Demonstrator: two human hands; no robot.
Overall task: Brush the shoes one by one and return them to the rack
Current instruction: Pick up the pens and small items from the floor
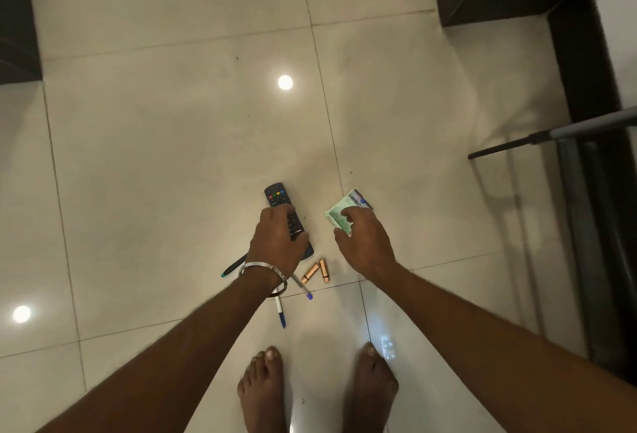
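Two hands reach down: left hand (277,236) curls around the remote (286,215), right hand (362,243) pinches the green box (339,215). No shoes or rack show; batteries (315,271) nearby could roll underfoot.

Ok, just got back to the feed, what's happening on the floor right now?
A person stands barefoot on the tiled floor, bent over some small items. The left hand is curled over a black remote, and the right hand is on a green-and-white box. Two batteries and some pens lie on the floor near the wrists. No shoes, brush or rack are in view.
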